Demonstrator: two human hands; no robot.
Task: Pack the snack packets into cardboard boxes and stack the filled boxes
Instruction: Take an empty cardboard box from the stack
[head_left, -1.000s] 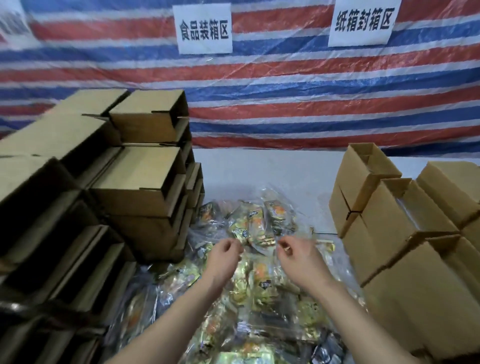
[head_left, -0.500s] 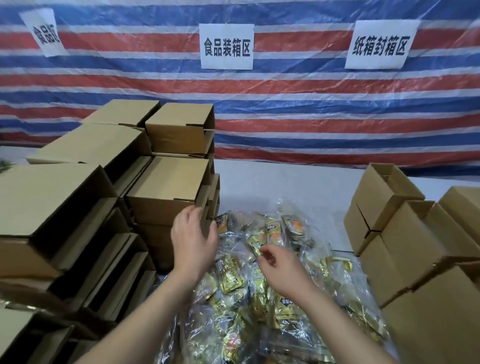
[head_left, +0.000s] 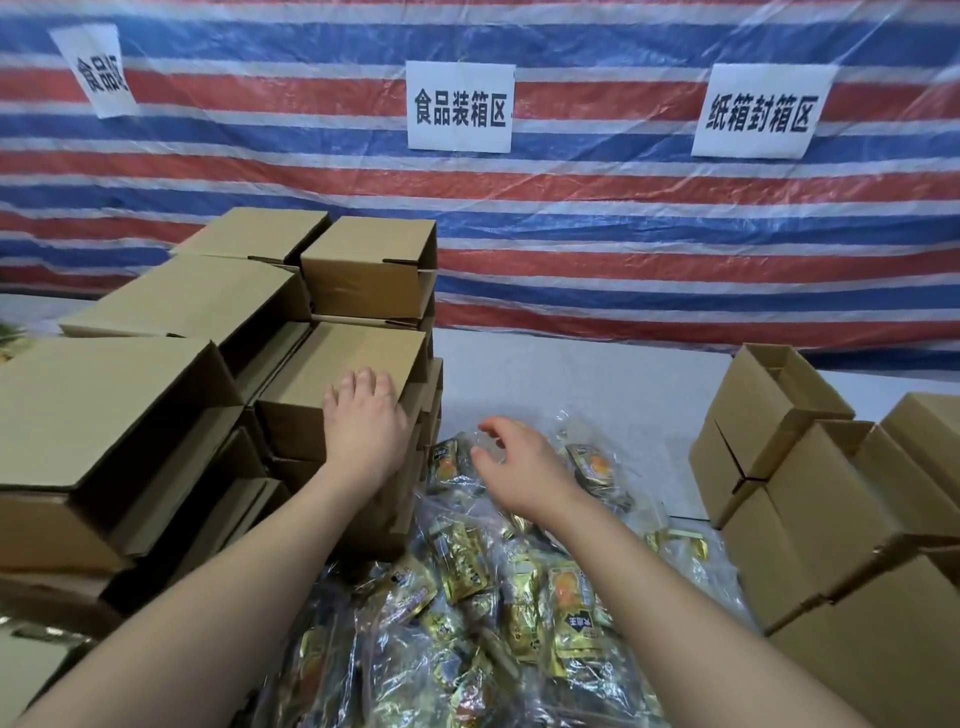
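— Dozens of cardboard boxes (head_left: 156, 395) are sitting in stepped stacks at the left of the tabletop (head_left: 571, 379), lying on their sides with the dark open mouths facing this way. Why like that, do you think?

— Probably so one can be pulled off the pile and filled without turning it. They are looking like plain brown corrugated board, matte, sharp-edged, with tuck slots showing on the upper ones.

— And the left hand (head_left: 366, 431)?

— It is resting palm-down on the top box of the nearest stack (head_left: 343, 364), fingers (head_left: 363, 382) spread wide and fairly straight over the top panel, not curling round anything. I would judge it is starting to take that box.

— Moving right, where are the packets lying?

— The snack packets (head_left: 519, 587) are lying heaped in the middle, between the two groups of boxes, inside loose clear plastic that is crinkling and catching the light. They are small, flat and glossy, gold and dark with orange pictures.

— Is the right hand (head_left: 524, 467) holding one?

— No; it is hovering just above the heap, fingers loosely bent and apart, gripping nothing.

— And at the far right?

— More boxes (head_left: 831, 519) are leaning in a tilted pile, flaps open; whether anything is inside, I cannot tell.
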